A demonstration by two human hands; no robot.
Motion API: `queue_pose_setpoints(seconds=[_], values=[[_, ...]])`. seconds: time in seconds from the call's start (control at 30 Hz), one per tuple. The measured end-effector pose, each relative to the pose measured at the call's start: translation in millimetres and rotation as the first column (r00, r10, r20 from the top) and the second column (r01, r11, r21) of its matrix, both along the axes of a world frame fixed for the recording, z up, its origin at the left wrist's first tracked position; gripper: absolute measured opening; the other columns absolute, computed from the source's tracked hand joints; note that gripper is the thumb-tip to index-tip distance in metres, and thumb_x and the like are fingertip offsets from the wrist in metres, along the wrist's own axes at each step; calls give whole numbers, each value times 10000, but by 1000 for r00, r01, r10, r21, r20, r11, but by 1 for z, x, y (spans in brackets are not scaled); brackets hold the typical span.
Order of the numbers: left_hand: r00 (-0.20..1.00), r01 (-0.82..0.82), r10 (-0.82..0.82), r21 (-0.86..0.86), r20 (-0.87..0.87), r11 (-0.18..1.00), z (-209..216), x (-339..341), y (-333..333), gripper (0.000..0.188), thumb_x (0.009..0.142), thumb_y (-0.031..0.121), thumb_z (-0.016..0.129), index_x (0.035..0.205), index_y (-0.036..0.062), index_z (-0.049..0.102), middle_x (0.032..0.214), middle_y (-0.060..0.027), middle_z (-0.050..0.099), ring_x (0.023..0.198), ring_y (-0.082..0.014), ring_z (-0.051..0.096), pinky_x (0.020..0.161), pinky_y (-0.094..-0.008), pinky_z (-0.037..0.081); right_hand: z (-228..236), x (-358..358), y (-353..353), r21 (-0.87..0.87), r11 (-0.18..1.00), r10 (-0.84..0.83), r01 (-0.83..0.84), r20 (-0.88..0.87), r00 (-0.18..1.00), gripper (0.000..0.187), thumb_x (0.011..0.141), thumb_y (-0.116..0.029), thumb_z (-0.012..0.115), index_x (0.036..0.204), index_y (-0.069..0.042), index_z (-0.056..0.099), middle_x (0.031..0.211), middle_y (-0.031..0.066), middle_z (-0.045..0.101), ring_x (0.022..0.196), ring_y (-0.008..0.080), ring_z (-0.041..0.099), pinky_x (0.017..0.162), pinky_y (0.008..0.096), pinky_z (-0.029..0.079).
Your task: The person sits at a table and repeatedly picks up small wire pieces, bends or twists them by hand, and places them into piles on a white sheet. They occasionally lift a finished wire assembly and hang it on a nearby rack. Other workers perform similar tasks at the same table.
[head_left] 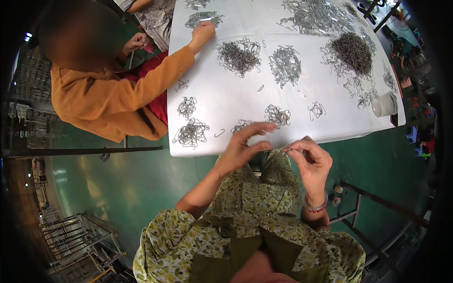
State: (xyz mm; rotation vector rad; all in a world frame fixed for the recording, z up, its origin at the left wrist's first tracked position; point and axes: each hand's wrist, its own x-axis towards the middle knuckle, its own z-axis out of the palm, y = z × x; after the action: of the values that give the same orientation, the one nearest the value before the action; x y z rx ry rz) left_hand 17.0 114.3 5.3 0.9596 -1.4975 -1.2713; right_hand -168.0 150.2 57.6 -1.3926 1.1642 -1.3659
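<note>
- Floral outfit (250, 203), nearest the camera: yellow-green flowers and a dark green collar, worn by the seated person.
- White table (207, 85), ahead of the person's knees, carrying many separate heaps of small metal parts.
- Co-worker (89, 104) in an orange-brown jacket at the table's left side, one hand reaching to a heap of silver pieces (200, 20).
- Wide heap of flat silver pieces (314, 18) at the far edge; a smaller silver heap (285, 65) lies mid-table.
- Left hand (243, 144), over the near edge, thumb and fingers spread apart, the gap between them fairly wide.
- Right hand (311, 158), just beyond the edge, thumb and forefinger pinched together; I cannot tell whether a tiny part sits between them.
- Wire hooks, all on the table: a dense dark heap (353, 53) at far right, a looser heap (238, 56) left of centre, another (191, 133) at the near left corner, and a small pile (278, 115) just past the left hand's fingers.
- Round clear container (384, 104) near the right edge.
- Single hook (219, 133), lying between the corner heap and the left hand.
</note>
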Motion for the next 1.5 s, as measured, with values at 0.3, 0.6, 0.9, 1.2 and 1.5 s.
queue_pose_setpoints(seconds=[0.3, 0.6, 0.9, 1.2, 1.5], values=[[587, -81, 478, -541, 653, 837, -74, 101, -205, 145, 841, 117, 637, 966, 75, 697, 973, -123, 669, 913, -274, 613, 796, -367, 498, 7, -8, -4, 68, 998, -14, 16, -36, 999, 109, 767, 51, 719, 864, 12, 689, 755, 39, 663, 622, 62, 520, 564, 200, 404], [397, 169, 423, -518, 814, 838, -77, 105, -200, 121, 870, 81, 538, 941, 26, 619, 976, -169, 610, 938, -331, 585, 797, -421, 504, 5, -17, 8, 145, 989, -18, 4, 95, 995, 152, 832, 52, 657, 983, 36, 668, 837, 57, 688, 670, 37, 576, 556, 166, 457], [547, -250, 292, -180, 785, 951, -73, 110, -194, 207, 888, 88, 562, 1058, 21, 658, 997, -178, 664, 886, -275, 637, 783, -364, 500, -5, -21, 11, 77, 997, -5, -6, 140, 990, 174, 855, 43, 633, 1025, 19, 664, 917, 87, 692, 750, 74, 630, 573, 188, 496], [993, -3, -20, 197, 116, 980, 7, 44, -98, 262, 891, 189, 653, 1027, -35, 646, 960, -83, 650, 773, -113, 592, 763, -259, 500, -21, -18, 14, 160, 987, -51, 21, 187, 981, 173, 844, 35, 652, 1011, 12, 689, 910, 60, 696, 693, 48, 595, 589, 185, 498], [997, 70, -70, -15, -45, 997, 22, -38, 16, 93, 850, 44, 671, 928, 1, 647, 983, -64, 626, 874, -131, 610, 768, -268, 507, -33, -8, 16, 147, 987, -104, 67, 259, 960, 162, 863, 12, 643, 1020, 34, 674, 896, 56, 689, 689, 66, 609, 604, 200, 511]])
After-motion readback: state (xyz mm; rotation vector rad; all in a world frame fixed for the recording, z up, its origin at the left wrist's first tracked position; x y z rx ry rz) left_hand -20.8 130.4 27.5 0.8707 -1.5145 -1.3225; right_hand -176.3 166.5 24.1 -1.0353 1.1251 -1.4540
